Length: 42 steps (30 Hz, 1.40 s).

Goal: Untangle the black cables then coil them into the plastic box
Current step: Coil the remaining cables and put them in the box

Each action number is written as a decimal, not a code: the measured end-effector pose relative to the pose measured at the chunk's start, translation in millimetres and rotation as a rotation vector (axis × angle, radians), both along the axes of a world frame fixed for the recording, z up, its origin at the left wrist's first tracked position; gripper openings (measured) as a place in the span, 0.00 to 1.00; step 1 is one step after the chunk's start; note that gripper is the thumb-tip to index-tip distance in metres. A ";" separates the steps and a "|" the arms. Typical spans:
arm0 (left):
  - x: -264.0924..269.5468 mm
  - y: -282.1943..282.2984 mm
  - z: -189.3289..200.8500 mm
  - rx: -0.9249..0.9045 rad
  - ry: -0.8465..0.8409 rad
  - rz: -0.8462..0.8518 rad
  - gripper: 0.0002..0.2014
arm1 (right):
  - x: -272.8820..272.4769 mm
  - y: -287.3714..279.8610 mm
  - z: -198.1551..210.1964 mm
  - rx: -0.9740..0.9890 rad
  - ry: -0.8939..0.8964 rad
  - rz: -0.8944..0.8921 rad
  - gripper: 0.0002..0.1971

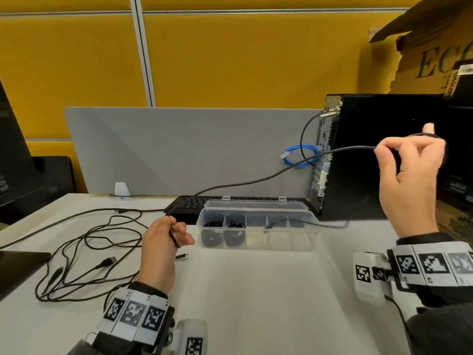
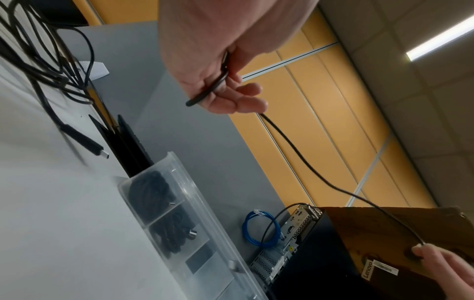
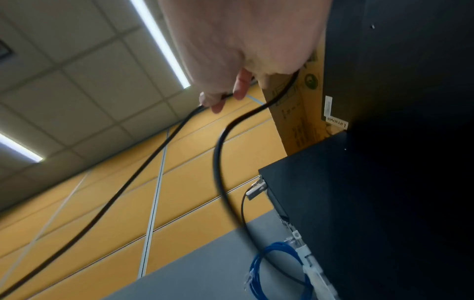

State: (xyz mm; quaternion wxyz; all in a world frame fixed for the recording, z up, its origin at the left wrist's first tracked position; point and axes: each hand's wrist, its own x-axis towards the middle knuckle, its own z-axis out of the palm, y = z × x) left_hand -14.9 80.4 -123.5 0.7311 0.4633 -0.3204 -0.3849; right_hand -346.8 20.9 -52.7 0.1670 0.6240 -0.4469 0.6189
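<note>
A black cable (image 1: 256,179) stretches in the air between my two hands. My left hand (image 1: 166,237) grips its lower end just above the table, left of the plastic box; the left wrist view shows the cable (image 2: 295,146) leaving its fingers (image 2: 238,101). My right hand (image 1: 409,160) is raised high in front of the computer tower and pinches the cable's other part, which loops past the hand (image 3: 223,95) in the right wrist view. The clear plastic box (image 1: 258,228) stands open, with coiled black cables (image 1: 221,234) in its two left compartments. A tangle of black cables (image 1: 84,252) lies on the table at left.
A black computer tower (image 1: 371,155) stands at right with a blue network cable (image 1: 298,156) at its back. A keyboard (image 1: 189,203) lies behind the box, against a grey divider (image 1: 179,149). A cardboard box (image 1: 435,47) sits behind the tower. Dark devices (image 1: 18,265) lie at the left edge.
</note>
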 end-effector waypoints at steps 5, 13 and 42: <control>-1.1 3.0 1.2 0.012 -0.040 -0.033 0.12 | 3.3 -5.4 -14.1 0.324 0.100 -0.220 0.20; -18.8 14.4 8.7 -0.012 -0.287 -0.369 0.13 | 65.3 24.7 -2.6 0.551 0.372 -0.005 0.10; -28.4 41.2 28.3 0.010 -0.308 -0.780 0.21 | 132.6 45.4 -33.0 0.385 0.263 0.617 0.13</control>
